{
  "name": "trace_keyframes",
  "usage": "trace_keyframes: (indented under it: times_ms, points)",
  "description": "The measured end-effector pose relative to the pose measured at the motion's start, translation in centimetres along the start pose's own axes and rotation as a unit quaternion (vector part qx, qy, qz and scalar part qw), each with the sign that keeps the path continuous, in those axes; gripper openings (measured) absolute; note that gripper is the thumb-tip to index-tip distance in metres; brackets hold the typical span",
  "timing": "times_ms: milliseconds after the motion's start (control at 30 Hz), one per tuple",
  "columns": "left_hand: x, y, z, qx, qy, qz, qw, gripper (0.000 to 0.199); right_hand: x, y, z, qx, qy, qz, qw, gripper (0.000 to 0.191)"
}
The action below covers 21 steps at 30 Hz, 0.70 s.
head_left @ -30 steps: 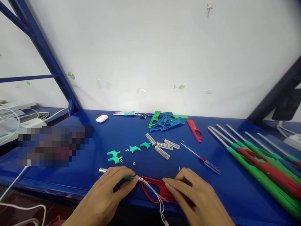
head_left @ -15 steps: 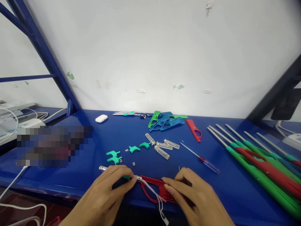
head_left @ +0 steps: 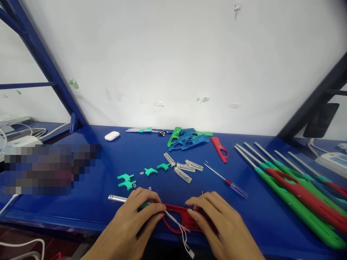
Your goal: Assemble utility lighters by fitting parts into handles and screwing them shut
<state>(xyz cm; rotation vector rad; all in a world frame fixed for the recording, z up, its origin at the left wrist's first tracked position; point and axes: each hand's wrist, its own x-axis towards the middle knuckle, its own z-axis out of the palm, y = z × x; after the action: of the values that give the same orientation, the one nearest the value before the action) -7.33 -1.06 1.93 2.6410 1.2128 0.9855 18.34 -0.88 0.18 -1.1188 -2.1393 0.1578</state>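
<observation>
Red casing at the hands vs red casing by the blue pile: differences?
Near casing lies crosswise; far casing slants front to back. White wires cross near casing; none cross far casing. Right hand touches near casing; no hand touches far casing. Both are red with a looped opening.

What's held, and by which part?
Left grip: metal tube, by its wired end. Right grip: at the red shell's right end; firm hold cannot be told.

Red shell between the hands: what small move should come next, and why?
I'd probably tuck the white wires into the red shell with the right hand: they run loose across it and hang past its near edge, while the left hand is at their upper end and the right fingertips are at the shell's other end.
</observation>
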Motion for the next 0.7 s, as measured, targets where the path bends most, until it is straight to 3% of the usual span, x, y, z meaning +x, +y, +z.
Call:
trace_keyframes:
  times_ms: [167, 300, 433, 700]
  points:
    - [-0.2, 0.0, 0.5, -0.016, -0.03, -0.006, 0.999, 0.028, 0.0, -0.7, -1.2, 0.025, 0.002, 0.017, 1.0, 0.033]
    - [-0.3, 0.0, 0.7, -0.032, -0.036, -0.019, 0.999, 0.027, -0.4, -0.7, -1.9, 0.022, -0.03, -0.033, 0.999, 0.038]
    - [-0.4, 0.0, 0.9, -0.061, -0.029, -0.036, 0.997, 0.025, -0.2, -0.9, -1.5, -0.015, -0.03, -0.073, 0.997, 0.028]
    - [-0.2, 0.2, 0.9, -0.059, -0.018, -0.022, 0.998, 0.026, -0.9, -0.2, -0.7, 0.031, 0.006, -0.045, 0.998, 0.013]
